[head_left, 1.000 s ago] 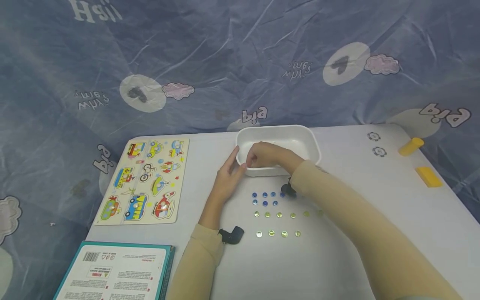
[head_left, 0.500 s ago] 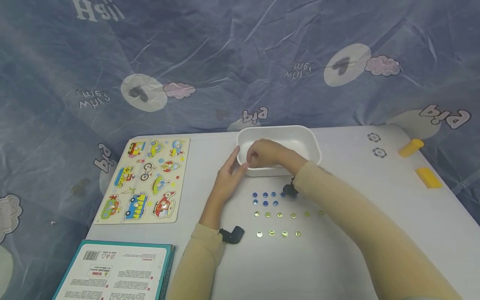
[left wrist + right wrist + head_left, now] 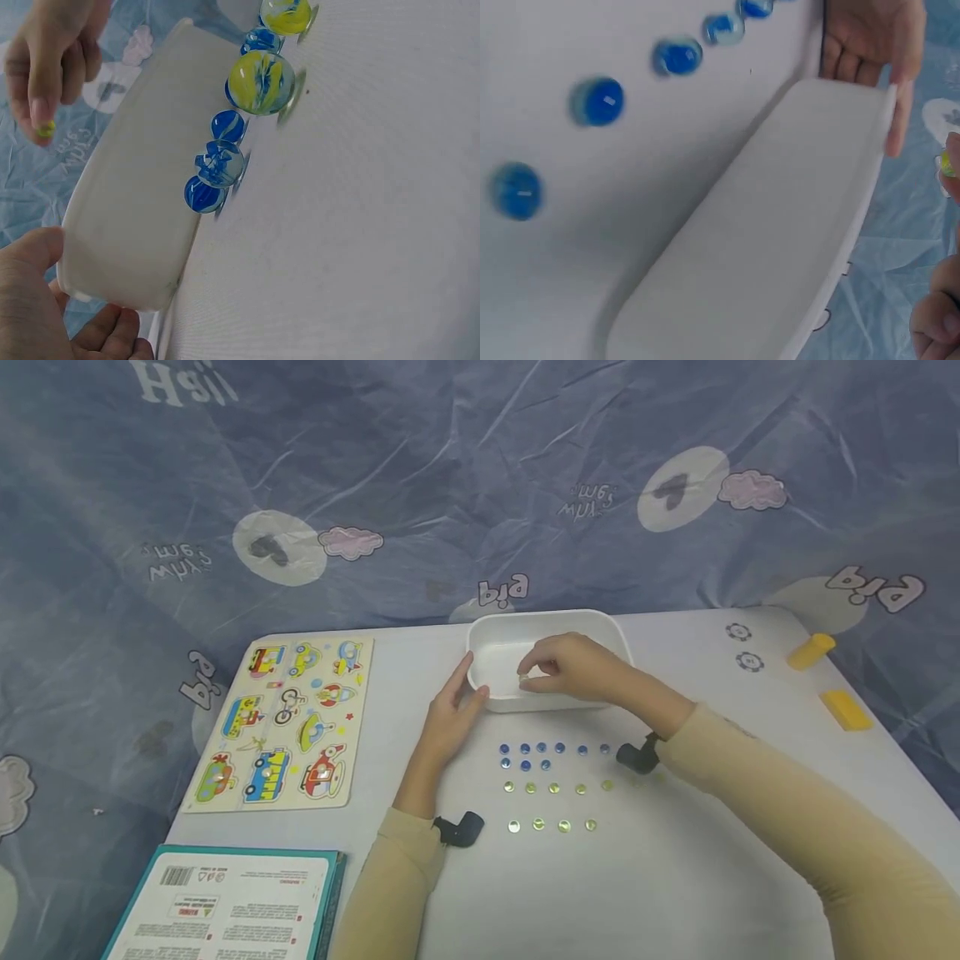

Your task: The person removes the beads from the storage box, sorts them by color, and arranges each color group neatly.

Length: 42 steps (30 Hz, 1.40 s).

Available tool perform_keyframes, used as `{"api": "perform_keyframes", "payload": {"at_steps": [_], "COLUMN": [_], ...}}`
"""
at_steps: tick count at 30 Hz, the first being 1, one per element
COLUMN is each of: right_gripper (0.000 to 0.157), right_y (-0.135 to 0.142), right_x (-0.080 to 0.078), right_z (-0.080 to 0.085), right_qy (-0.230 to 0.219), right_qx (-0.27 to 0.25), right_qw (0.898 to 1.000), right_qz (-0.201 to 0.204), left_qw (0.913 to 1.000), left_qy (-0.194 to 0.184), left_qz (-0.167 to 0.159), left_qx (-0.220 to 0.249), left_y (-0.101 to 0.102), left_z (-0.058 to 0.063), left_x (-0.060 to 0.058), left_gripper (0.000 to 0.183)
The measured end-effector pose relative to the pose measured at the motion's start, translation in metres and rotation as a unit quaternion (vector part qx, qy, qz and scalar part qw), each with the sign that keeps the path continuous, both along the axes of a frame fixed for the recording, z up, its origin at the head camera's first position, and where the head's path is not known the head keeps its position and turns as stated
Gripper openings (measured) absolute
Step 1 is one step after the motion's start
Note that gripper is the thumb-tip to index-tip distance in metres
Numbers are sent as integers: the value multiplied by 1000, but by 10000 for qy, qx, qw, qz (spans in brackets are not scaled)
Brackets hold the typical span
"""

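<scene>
My left hand point(image 3: 447, 718) grips the near left corner of a white plastic bin point(image 3: 551, 703), thumb at the front rim and fingers along the side. My right hand point(image 3: 577, 667), over the bin, pinches a yellow glass marble point(image 3: 46, 129) between thumb and forefinger; in the right wrist view only part of that marble point(image 3: 946, 163) shows at the right edge. In front of the bin, blue marbles point(image 3: 526, 766) lie in two rows, and nearer to me are two rows of yellow marbles point(image 3: 554, 788). The right wrist strap and sleeve overlap the right ends of the rows.
A wooden vehicle puzzle board point(image 3: 337, 789) lies at the left, with a teal-edged box point(image 3: 240, 893) nearer to me. On the right are a yellow cylinder point(image 3: 811, 652), a yellow block point(image 3: 846, 710) and two patterned discs point(image 3: 738, 632). A blue printed cloth point(image 3: 420, 468) hangs behind the table.
My right hand has moved to the right from low at the bin's left end, and the marble between its fingertips now shows. The left hand stays on the bin's corner.
</scene>
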State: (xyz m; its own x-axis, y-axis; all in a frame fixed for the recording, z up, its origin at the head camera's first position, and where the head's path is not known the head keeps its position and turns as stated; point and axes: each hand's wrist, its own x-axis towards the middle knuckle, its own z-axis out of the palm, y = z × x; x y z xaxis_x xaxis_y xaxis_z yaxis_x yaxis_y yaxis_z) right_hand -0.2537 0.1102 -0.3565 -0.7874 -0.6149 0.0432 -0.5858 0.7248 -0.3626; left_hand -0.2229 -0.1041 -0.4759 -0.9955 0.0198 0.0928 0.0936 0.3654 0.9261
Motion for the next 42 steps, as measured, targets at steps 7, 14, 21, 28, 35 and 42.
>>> {"api": "perform_keyframes", "payload": {"at_steps": [7, 14, 21, 28, 35, 42], "right_gripper": [14, 13, 11, 11, 14, 17], "right_y": [39, 74, 99, 105, 102, 102], "right_x": [57, 103, 128, 139, 141, 140], "right_z": [3, -27, -56, -67, -70, -72], "right_qy": [-202, -821, -1192, -1557, -1528, -1393], "right_qx": [-280, -155, -174, 20, 235, 359], "right_qw": [9993, 9961, 9910, 9853, 9854, 9873], "right_qz": [-124, -270, -582, -699, -708, -670], "left_qw": [10000, 9999, 9998, 9998, 9998, 9998], "left_qy": [28, 61, 96, 56, 118, 123], "left_qz": [-4, -7, -33, -67, -63, -61], "left_qx": [60, 141, 141, 199, 179, 154], "left_y": [0, 1, 0, 0, 0, 1], "left_z": [0, 1, 1, -2, -4, -2], "left_x": [0, 1, 1, 0, 0, 1], "left_gripper": [62, 60, 60, 59, 59, 60]}}
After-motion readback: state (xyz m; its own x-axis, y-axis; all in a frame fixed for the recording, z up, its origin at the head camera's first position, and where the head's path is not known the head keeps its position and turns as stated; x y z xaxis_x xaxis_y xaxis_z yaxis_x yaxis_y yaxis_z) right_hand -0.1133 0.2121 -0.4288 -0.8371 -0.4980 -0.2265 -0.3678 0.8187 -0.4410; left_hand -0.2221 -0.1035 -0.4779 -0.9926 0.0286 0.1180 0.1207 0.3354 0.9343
